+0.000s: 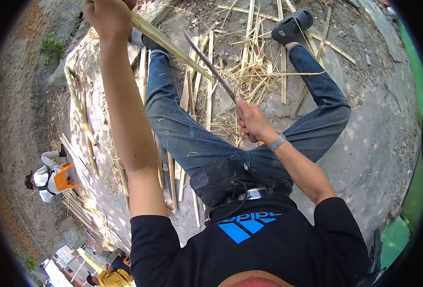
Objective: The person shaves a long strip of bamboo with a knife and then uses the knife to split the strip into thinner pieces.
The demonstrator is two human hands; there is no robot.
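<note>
My left hand [108, 18], at the top left of the head view, is closed around one end of a long bamboo strip [166, 44]. The strip slants down to the right, its free end by the middle of the blade. In my right hand [254, 119] is the handle of a long knife [215, 71], fist wrapped round it above my lap. The narrow dark blade points up and left, crossing the strip's lower end in this view. Below them, between my spread legs, lie pale shavings [254, 79] and several split bamboo strips [283, 71].
More bamboo poles [80, 107] lie on the ground to the left. Farther left, a person [44, 181] sits on an orange chair [64, 179]. Another person in yellow [116, 277] is at the bottom left. My shoe [292, 27] rests beside the strips.
</note>
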